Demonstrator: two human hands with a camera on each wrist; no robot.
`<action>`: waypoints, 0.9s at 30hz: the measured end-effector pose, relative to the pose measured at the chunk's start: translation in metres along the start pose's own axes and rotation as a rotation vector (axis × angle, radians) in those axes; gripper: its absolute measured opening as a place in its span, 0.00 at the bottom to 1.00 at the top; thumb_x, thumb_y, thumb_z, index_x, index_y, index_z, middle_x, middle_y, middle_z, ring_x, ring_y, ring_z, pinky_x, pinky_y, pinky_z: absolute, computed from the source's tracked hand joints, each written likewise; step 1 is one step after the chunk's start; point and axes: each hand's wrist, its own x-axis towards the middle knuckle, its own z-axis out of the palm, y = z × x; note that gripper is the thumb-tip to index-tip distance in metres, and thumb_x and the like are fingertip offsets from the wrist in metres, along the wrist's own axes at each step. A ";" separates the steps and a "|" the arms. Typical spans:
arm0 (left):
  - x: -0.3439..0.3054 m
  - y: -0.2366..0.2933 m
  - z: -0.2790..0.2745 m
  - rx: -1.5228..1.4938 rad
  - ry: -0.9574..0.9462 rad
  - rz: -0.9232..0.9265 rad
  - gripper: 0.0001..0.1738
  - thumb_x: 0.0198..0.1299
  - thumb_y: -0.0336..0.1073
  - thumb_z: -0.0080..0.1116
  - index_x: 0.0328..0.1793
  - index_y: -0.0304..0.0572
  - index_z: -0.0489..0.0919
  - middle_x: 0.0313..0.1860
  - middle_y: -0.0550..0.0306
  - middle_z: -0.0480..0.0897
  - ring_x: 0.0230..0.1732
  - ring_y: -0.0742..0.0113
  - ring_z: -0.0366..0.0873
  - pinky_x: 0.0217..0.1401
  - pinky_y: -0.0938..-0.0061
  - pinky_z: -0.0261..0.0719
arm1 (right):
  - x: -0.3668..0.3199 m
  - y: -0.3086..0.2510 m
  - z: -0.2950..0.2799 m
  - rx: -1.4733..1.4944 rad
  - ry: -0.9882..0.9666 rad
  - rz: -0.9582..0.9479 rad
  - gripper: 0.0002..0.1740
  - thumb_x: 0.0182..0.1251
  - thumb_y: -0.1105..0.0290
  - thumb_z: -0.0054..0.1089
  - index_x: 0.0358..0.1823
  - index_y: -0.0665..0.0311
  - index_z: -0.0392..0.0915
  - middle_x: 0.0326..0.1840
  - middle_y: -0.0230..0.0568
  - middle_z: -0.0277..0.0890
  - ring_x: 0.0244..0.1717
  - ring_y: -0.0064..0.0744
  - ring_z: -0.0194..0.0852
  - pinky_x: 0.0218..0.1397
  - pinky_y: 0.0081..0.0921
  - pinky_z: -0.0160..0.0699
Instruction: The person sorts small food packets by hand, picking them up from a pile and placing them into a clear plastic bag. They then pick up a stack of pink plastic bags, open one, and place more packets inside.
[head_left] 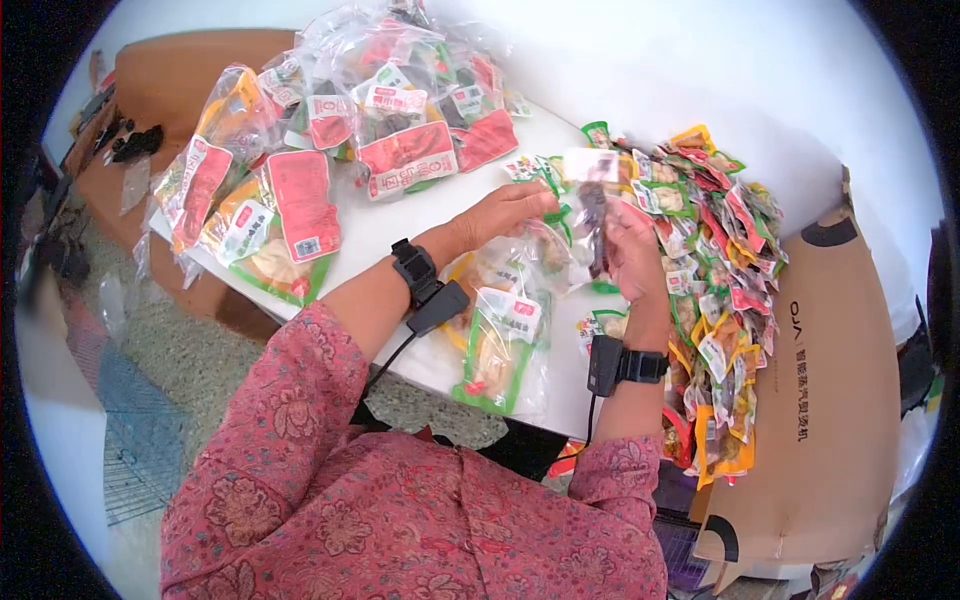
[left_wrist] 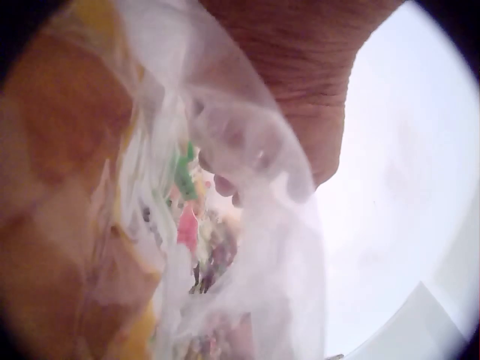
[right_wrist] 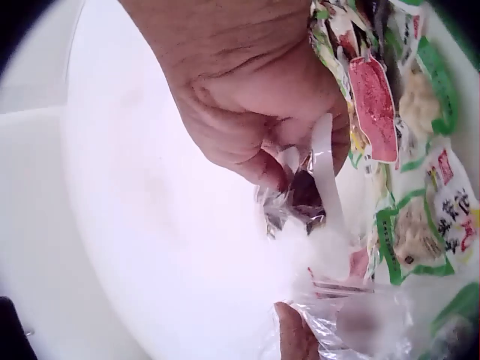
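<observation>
Pink patterned shirt point(head_left: 400, 520) nearest the camera, both arms reaching over a white desk point(head_left: 390, 235). On the near side of the left hand point(head_left: 500, 215), a clear bag point(head_left: 541, 360) lies on the desk, its film creased, a green-edged pack point(head_left: 492, 362) of pale food showing inside. Left hand: fingers bent at the bag's upper film, seemingly gripping it; thumb placement hard to make out. Right hand point(head_left: 632, 255), just across from it: thumb and fingers pinched together on a dark pack point(right_wrist: 305, 191), held close to the bag's upper end. That pack is small and glossy, clear skin over dark contents, a whitish strip alongside; print not legible.

Step in hand, as I judge it: bagging, one pack brought to a part-filled bag. Next move probably calls for the left hand to spread the mouth and the right to let the pack down inside; slack film could snag it.

Right of the right hand, near: long heap of small packs point(head_left: 715, 270), overlapping, edged green and yellow. Farther, beyond the left hand and leftward: filled clear bags point(head_left: 410, 160), red labels showing. Past the heap: brown carton point(head_left: 840, 380).
</observation>
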 end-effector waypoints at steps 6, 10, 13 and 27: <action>0.007 -0.010 0.000 -0.114 0.057 -0.117 0.20 0.57 0.50 0.55 0.48 0.45 0.75 0.31 0.70 0.74 0.25 0.86 0.62 0.26 0.90 0.58 | -0.008 0.009 0.018 -0.148 -0.102 0.076 0.16 0.61 0.73 0.49 0.51 0.68 0.69 0.36 0.32 0.74 0.27 0.15 0.68 0.23 0.12 0.64; 0.014 -0.020 -0.005 -0.246 0.039 -0.124 0.17 0.56 0.48 0.56 0.43 0.44 0.76 0.27 0.70 0.71 0.23 0.83 0.61 0.24 0.87 0.58 | -0.002 0.028 0.008 -0.142 -0.063 0.034 0.19 0.61 0.69 0.51 0.53 0.68 0.68 0.36 0.31 0.74 0.27 0.16 0.68 0.23 0.13 0.64; 0.015 -0.019 -0.004 -0.346 0.100 -0.111 0.13 0.57 0.44 0.56 0.40 0.43 0.76 0.24 0.70 0.69 0.19 0.84 0.57 0.19 0.87 0.53 | -0.015 0.032 0.017 -0.082 -0.110 -0.011 0.21 0.61 0.66 0.53 0.54 0.69 0.67 0.39 0.32 0.74 0.31 0.16 0.70 0.27 0.14 0.67; 0.015 -0.019 0.008 0.034 0.276 0.044 0.30 0.54 0.49 0.59 0.56 0.38 0.63 0.40 0.61 0.69 0.26 0.80 0.64 0.25 0.84 0.64 | -0.010 0.035 0.029 -0.872 0.374 -0.633 0.19 0.54 0.68 0.57 0.48 0.62 0.71 0.39 0.39 0.73 0.36 0.32 0.74 0.36 0.24 0.73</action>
